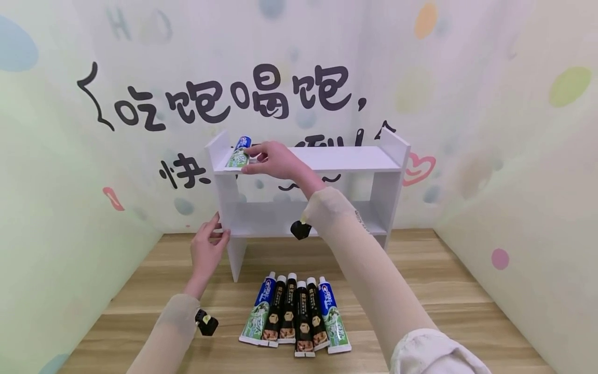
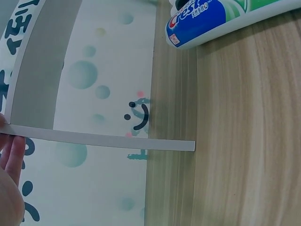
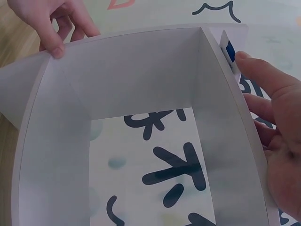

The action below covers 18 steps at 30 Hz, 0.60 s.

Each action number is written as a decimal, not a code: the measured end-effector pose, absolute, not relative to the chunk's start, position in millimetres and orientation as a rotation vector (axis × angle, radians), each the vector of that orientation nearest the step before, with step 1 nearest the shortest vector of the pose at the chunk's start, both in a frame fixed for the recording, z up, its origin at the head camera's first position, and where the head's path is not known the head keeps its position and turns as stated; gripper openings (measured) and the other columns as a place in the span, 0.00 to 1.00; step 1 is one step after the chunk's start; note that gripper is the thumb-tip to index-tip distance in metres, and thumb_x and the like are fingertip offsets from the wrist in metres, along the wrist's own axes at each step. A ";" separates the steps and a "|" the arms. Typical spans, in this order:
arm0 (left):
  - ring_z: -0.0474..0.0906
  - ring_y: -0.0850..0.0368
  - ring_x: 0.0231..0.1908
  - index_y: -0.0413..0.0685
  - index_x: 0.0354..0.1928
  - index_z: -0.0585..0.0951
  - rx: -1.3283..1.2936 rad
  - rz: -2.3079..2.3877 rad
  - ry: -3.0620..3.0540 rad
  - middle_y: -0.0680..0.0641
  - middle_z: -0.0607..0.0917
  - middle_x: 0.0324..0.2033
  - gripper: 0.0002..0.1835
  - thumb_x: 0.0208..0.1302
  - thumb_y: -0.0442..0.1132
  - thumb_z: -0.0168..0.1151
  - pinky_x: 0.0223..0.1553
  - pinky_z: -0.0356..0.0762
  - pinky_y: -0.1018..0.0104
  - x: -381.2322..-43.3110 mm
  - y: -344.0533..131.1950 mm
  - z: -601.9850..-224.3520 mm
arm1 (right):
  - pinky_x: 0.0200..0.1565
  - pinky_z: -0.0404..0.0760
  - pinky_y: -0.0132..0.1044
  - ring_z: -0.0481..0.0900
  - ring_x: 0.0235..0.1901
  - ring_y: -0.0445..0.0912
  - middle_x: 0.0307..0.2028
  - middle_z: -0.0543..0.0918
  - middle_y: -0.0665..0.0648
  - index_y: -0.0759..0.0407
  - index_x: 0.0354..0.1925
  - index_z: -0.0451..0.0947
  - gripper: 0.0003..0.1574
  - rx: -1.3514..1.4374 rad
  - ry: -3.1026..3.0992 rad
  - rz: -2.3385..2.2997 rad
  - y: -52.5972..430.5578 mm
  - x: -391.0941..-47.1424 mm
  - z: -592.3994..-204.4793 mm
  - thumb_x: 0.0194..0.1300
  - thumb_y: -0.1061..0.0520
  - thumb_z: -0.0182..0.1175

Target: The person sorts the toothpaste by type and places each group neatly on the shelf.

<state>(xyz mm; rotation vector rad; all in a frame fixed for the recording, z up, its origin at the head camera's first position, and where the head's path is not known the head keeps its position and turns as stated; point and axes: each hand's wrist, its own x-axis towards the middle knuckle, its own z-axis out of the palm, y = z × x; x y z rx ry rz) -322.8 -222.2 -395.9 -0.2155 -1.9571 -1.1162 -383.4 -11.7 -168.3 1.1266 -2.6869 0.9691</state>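
A white two-tier shelf [image 1: 299, 232] stands on the wooden table. At its left side panel my left hand [image 1: 207, 252] grips the front edge, thumb in front and fingers along the outer face. Up on the top board, at the left end, lies a blue-and-green toothpaste tube [image 1: 239, 154], crimped end forward. My right hand [image 1: 275, 161] touches this tube from its right side, with thumb and index finger apart. In the right wrist view only a sliver of the tube [image 3: 229, 52] shows beside the thumb; the rest is hidden.
In front of the shelf several black toothpaste tubes [image 1: 290, 309] lie side by side, caps away from me. A blue-and-green tube flanks them on the left [image 1: 259, 311] and another on the right [image 1: 334, 319]. A wall with black lettering [image 1: 201, 101] rises behind.
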 end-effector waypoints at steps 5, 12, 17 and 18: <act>0.86 0.34 0.33 0.37 0.62 0.77 -0.218 -1.119 -1.937 0.31 0.84 0.38 0.28 0.57 0.25 0.68 0.32 0.71 0.95 -324.2 -220.9 -397.1 | 0.37 0.73 0.29 0.74 0.43 0.44 0.49 0.82 0.52 0.49 0.69 0.70 0.40 1.157 -2.687 0.926 -9.2 -383.4 -167.5 0.62 0.42 0.68; 0.88 0.48 0.32 0.38 0.61 0.78 -0.210 -1.145 -1.939 0.32 0.85 0.38 0.27 0.57 0.27 0.68 0.33 0.74 0.92 -323.8 -217.1 -393.7 | 0.36 0.70 0.30 0.72 0.39 0.44 0.46 0.81 0.53 0.50 0.69 0.71 0.38 1.154 -2.689 0.924 -3.8 -383.0 -166.0 0.63 0.44 0.67; 0.76 0.85 0.30 0.38 0.60 0.79 -0.172 -1.162 -1.923 0.33 0.85 0.35 0.27 0.56 0.26 0.69 0.33 0.74 0.92 -324.2 -219.3 -397.2 | 0.34 0.69 0.29 0.72 0.38 0.44 0.45 0.81 0.52 0.49 0.69 0.71 0.39 1.173 -2.686 0.943 -5.3 -382.2 -168.0 0.63 0.43 0.67; 0.73 0.89 0.30 0.38 0.60 0.79 -0.169 -1.158 -1.923 0.33 0.86 0.35 0.27 0.56 0.26 0.70 0.33 0.74 0.92 -324.1 -219.9 -398.1 | 0.34 0.69 0.30 0.72 0.38 0.44 0.45 0.81 0.52 0.49 0.68 0.71 0.39 1.168 -2.683 0.944 -5.6 -381.7 -168.5 0.63 0.43 0.67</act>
